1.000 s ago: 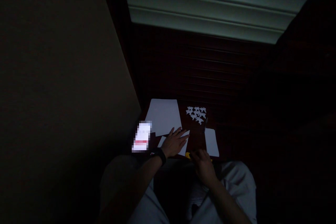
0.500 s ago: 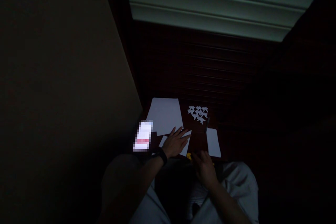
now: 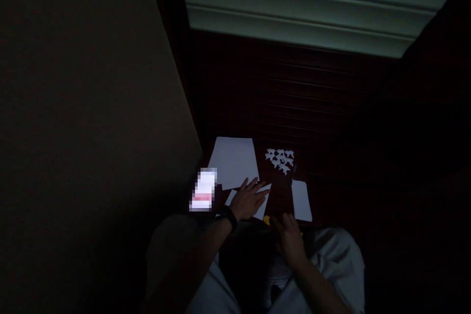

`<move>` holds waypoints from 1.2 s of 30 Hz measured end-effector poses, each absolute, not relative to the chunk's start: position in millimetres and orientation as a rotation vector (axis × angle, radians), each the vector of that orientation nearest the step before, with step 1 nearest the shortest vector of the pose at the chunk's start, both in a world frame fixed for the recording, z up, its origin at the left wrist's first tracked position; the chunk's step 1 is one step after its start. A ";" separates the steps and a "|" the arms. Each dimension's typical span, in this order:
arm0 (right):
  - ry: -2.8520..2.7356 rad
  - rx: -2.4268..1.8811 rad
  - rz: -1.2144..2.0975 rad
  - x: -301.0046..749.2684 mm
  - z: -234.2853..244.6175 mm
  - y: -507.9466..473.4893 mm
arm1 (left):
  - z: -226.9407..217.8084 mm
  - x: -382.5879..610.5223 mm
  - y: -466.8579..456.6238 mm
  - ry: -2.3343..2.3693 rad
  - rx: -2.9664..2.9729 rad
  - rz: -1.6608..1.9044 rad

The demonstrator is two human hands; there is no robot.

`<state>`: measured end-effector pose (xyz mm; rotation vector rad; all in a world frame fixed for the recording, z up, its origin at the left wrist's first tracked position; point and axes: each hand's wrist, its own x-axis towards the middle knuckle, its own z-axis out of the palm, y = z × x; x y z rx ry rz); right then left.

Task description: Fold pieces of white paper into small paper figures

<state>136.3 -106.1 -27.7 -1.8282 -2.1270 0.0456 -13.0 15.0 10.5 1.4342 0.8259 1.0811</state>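
The scene is very dark. My left hand, a dark band on its wrist, lies flat with fingers spread on a small white paper piece on a dark red tabletop. My right hand is curled at the table's near edge, closed round a yellow object that shows only at its tip. A large white sheet lies beyond my left hand. Several small white paper cutouts cluster at the far right. Another white paper piece lies right of my hands.
A lit phone screen glows at the table's left edge. A dark pen-like thing lies near the cutouts. A plain wall stands to the left, dark slatted panelling behind, a pale blind above. My lap in light clothing fills the bottom.
The whole view has drifted slightly; my hands stay in nearly the same places, the left flat on the paper, the right closed at the table's near edge.
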 end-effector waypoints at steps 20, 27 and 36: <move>-2.097 -1.881 0.068 131.7 -24.8 -116.3 | 7.3 -11.9 16.0 0.815 1.500 1.094; -2.067 -1.896 0.083 130.6 -30.3 -125.9 | 1.6 -12.6 17.6 0.849 1.677 1.098; -2.082 -1.949 0.047 129.9 -27.2 -127.6 | -11.8 -18.7 23.9 1.163 2.842 0.583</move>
